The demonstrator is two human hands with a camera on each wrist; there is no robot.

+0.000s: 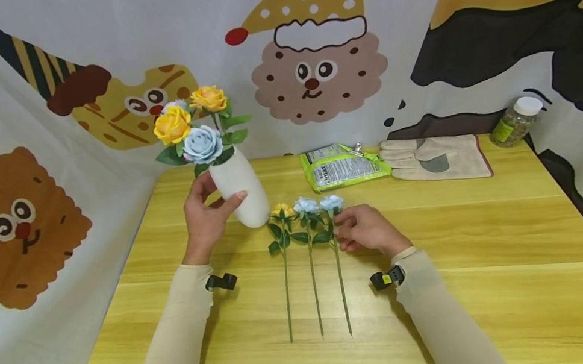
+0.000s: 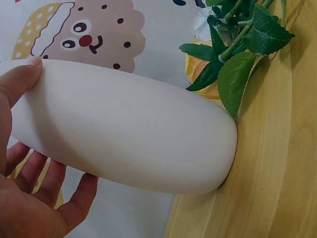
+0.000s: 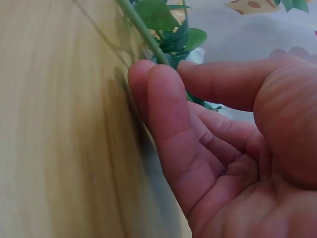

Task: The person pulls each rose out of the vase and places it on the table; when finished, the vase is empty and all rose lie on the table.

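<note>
My left hand (image 1: 207, 216) grips a white vase (image 1: 242, 191) round its side, thumb across the front. The vase leans, its base by the tabletop. Out of its mouth rise yellow roses (image 1: 173, 125) and a light blue rose (image 1: 202, 144), with another pale bloom partly hidden behind. Three artificial roses lie side by side, stems toward me: a yellow rose (image 1: 282, 210), a middle blue rose (image 1: 306, 205) and a right-hand blue rose (image 1: 331, 202). My right hand (image 1: 367, 229) pinches the right-hand one's green stem (image 3: 143, 30) between thumb and fingertips, just below the flower.
Along the back of the wooden table (image 1: 466, 318) lie a green-and-white packet (image 1: 344, 166) with a metal clip and a pale work glove (image 1: 438, 158). A white-capped jar (image 1: 515, 123) stands at the back right corner. A cartoon-printed cloth (image 1: 140, 18) hangs behind.
</note>
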